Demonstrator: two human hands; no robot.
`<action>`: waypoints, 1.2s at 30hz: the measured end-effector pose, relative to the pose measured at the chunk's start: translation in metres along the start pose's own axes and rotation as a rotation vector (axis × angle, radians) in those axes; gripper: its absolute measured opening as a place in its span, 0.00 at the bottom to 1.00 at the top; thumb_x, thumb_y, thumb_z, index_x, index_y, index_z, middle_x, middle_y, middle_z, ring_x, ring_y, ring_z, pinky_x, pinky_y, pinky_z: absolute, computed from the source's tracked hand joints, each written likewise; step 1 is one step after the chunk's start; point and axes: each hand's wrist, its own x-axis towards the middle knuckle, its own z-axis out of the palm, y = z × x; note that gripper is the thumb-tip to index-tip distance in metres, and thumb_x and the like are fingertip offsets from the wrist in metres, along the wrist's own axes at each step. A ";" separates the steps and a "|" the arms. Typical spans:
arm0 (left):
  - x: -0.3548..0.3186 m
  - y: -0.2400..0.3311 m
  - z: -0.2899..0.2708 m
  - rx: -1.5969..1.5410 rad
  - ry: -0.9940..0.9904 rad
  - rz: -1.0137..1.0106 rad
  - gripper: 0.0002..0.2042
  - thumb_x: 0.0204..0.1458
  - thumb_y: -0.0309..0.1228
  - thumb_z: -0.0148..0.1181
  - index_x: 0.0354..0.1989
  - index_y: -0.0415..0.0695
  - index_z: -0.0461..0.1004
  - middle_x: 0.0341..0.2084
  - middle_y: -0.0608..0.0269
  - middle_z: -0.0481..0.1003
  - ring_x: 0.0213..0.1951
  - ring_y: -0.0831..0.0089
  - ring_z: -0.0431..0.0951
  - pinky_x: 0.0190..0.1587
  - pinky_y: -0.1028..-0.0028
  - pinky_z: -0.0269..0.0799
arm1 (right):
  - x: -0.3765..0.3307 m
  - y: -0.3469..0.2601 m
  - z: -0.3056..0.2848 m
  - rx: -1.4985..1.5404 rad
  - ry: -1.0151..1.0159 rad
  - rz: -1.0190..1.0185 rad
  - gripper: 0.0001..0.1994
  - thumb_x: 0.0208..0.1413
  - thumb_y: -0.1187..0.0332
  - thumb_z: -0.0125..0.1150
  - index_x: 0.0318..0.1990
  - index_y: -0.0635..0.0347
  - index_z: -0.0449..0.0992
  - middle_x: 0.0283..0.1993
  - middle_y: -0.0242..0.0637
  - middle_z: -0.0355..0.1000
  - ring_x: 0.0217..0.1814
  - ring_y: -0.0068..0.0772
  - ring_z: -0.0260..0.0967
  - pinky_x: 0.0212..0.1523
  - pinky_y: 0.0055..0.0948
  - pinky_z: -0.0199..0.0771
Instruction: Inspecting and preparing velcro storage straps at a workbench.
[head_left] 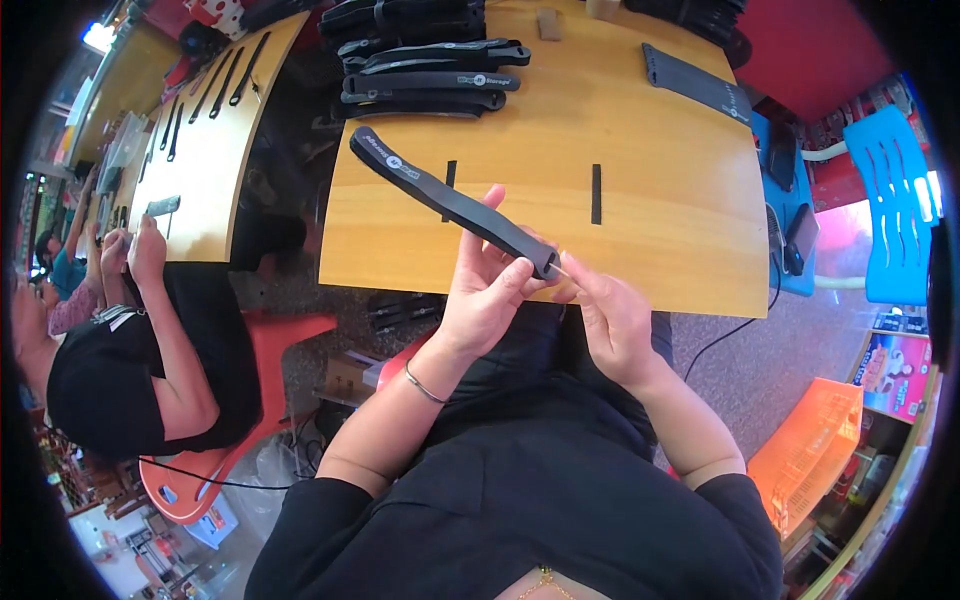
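Fingers of the left hand [487, 290] are clamped on the near end of a black strap [450, 203] slanting up-left over the table [660, 240], while the right hand [612, 318] pinches that end's tip.

Two wooden benches [640, 200] here, one black strap [450, 200] held up, one loose strap [697, 85] far right, roughly five stacked straps [430, 75], two hands [490, 290].

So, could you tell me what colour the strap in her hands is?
Black strap with a small white mark near its far end; head view.
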 end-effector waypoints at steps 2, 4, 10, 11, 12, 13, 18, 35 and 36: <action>0.000 -0.002 -0.003 -0.012 0.036 -0.013 0.31 0.57 0.21 0.52 0.67 0.54 0.46 0.49 0.57 0.67 0.53 0.63 0.71 0.54 0.62 0.72 | -0.001 0.001 0.000 -0.028 0.019 -0.005 0.17 0.54 0.82 0.53 0.51 0.58 0.74 0.30 0.40 0.73 0.29 0.36 0.73 0.31 0.29 0.72; -0.001 -0.003 -0.006 -0.024 0.074 -0.025 0.29 0.57 0.20 0.53 0.65 0.52 0.51 0.48 0.57 0.67 0.53 0.63 0.71 0.54 0.62 0.72 | 0.000 0.001 0.000 -0.053 0.035 -0.009 0.17 0.54 0.82 0.53 0.51 0.58 0.74 0.28 0.39 0.72 0.28 0.36 0.72 0.31 0.29 0.72; 0.001 0.001 -0.005 -0.089 0.062 -0.026 0.12 0.59 0.23 0.52 0.50 0.44 0.63 0.46 0.55 0.70 0.51 0.60 0.73 0.52 0.63 0.73 | -0.002 -0.001 -0.009 -0.072 -0.110 0.088 0.16 0.53 0.83 0.53 0.49 0.59 0.74 0.29 0.40 0.70 0.28 0.35 0.72 0.31 0.30 0.72; 0.001 0.000 -0.006 -0.106 0.083 -0.026 0.10 0.59 0.24 0.52 0.48 0.44 0.63 0.46 0.55 0.70 0.51 0.60 0.74 0.52 0.63 0.73 | -0.002 0.000 -0.005 -0.096 -0.065 0.091 0.16 0.54 0.83 0.53 0.49 0.59 0.74 0.28 0.40 0.70 0.28 0.35 0.72 0.31 0.30 0.72; 0.001 -0.001 -0.007 -0.122 0.105 -0.025 0.09 0.59 0.25 0.52 0.47 0.43 0.64 0.46 0.55 0.70 0.51 0.59 0.74 0.51 0.64 0.74 | -0.002 0.001 -0.002 -0.119 -0.019 0.094 0.15 0.54 0.83 0.53 0.48 0.59 0.74 0.27 0.39 0.70 0.28 0.36 0.72 0.31 0.30 0.72; 0.001 -0.001 -0.008 -0.122 0.107 -0.028 0.09 0.59 0.25 0.52 0.47 0.43 0.64 0.46 0.55 0.70 0.51 0.59 0.74 0.51 0.64 0.74 | -0.001 0.004 0.000 -0.118 -0.020 0.097 0.15 0.54 0.83 0.53 0.48 0.59 0.74 0.27 0.39 0.70 0.28 0.36 0.72 0.31 0.30 0.72; 0.002 -0.002 -0.009 -0.040 0.097 -0.009 0.08 0.60 0.25 0.51 0.46 0.42 0.64 0.46 0.55 0.71 0.51 0.61 0.74 0.52 0.65 0.74 | -0.002 0.003 -0.001 -0.146 -0.037 0.113 0.17 0.54 0.82 0.53 0.50 0.58 0.74 0.32 0.41 0.75 0.31 0.35 0.76 0.32 0.30 0.74; 0.001 -0.010 -0.007 0.023 0.144 0.001 0.12 0.57 0.21 0.54 0.45 0.44 0.59 0.48 0.52 0.69 0.48 0.68 0.74 0.52 0.63 0.74 | -0.004 0.008 0.000 -0.092 -0.077 0.145 0.23 0.52 0.83 0.53 0.55 0.54 0.71 0.38 0.42 0.76 0.32 0.33 0.77 0.33 0.30 0.77; 0.000 -0.010 -0.007 0.024 0.151 0.001 0.12 0.57 0.21 0.54 0.45 0.44 0.59 0.48 0.52 0.69 0.48 0.68 0.74 0.52 0.63 0.74 | -0.004 0.008 0.000 -0.098 -0.080 0.145 0.23 0.52 0.83 0.53 0.56 0.54 0.71 0.38 0.42 0.76 0.32 0.33 0.77 0.33 0.30 0.77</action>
